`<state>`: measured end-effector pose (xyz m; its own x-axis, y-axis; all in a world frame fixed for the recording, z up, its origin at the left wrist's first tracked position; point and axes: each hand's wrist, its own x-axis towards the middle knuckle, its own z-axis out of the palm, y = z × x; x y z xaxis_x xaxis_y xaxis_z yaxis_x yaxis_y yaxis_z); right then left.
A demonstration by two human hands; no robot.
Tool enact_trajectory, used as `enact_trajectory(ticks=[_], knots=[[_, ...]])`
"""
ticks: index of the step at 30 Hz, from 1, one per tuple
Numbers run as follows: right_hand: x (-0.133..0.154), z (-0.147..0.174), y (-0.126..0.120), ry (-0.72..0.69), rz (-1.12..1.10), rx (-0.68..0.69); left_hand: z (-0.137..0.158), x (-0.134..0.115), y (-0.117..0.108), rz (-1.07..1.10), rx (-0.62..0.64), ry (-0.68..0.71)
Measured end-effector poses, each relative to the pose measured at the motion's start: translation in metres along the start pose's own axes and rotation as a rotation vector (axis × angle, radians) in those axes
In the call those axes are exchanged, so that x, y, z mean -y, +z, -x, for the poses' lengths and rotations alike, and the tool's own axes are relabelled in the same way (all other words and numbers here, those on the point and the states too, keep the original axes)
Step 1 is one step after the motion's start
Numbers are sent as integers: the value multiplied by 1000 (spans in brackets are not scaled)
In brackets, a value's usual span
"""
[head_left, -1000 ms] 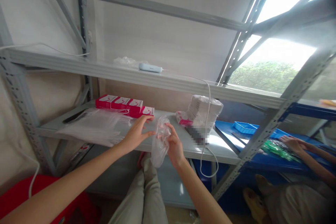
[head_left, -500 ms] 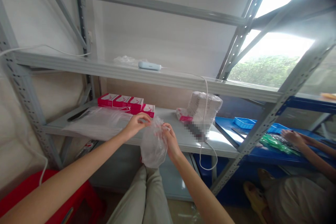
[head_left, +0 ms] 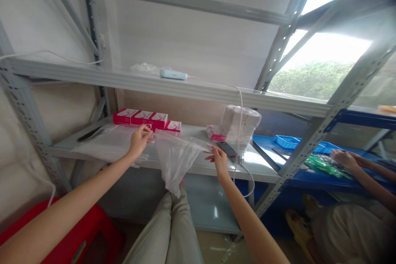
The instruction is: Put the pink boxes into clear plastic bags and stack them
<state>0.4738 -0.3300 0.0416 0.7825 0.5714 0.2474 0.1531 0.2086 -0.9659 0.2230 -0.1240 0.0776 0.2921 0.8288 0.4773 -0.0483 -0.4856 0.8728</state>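
Note:
A clear plastic bag hangs between my two hands over the front edge of the lower shelf. Its top is pulled wide, and the bottom droops to a point above my knees. My left hand pinches the bag's left top corner. On the right, my right hand grips the other top corner with the fingers closed. A pile of flat clear bags lies on the shelf just left of my left hand. Behind that hand stand several pink and white boxes in a row.
A stack of wrapped white items and a phone lie on the right of the shelf, with a white cable hanging past them. A red stool stands lower left. At right, another person's hands work at a blue table.
My hands have moved apart, left hand leftward and right hand rightward. The bag, bunched and puffed out before, is now stretched flat across its top.

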Motion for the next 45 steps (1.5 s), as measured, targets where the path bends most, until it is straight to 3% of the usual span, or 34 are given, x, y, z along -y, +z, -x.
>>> enact_trajectory(ticks=[3,9,14,20,25,32,38,43,45], knots=[[-2,-10,-14,28,-6,-62,-2,11,-3,-22,26,-47],[2,-11,-15,58,-33,31,14,15,25,-68,338,-43],[0,-8,-13,61,-55,-1,31,5,42,21,415,-264],[-1,-10,-13,67,-161,-21,86,14,47,-17,546,-227],[2,-9,1,49,-330,-116,130,47,71,163,426,-264],[17,-2,7,103,-497,-121,125,74,94,61,158,-302],[28,7,-1,108,-453,-164,131,70,99,267,333,-484],[23,7,-15,-13,-221,-177,128,63,87,358,250,-447],[20,2,-25,-65,-92,-121,119,56,77,325,234,-394]])
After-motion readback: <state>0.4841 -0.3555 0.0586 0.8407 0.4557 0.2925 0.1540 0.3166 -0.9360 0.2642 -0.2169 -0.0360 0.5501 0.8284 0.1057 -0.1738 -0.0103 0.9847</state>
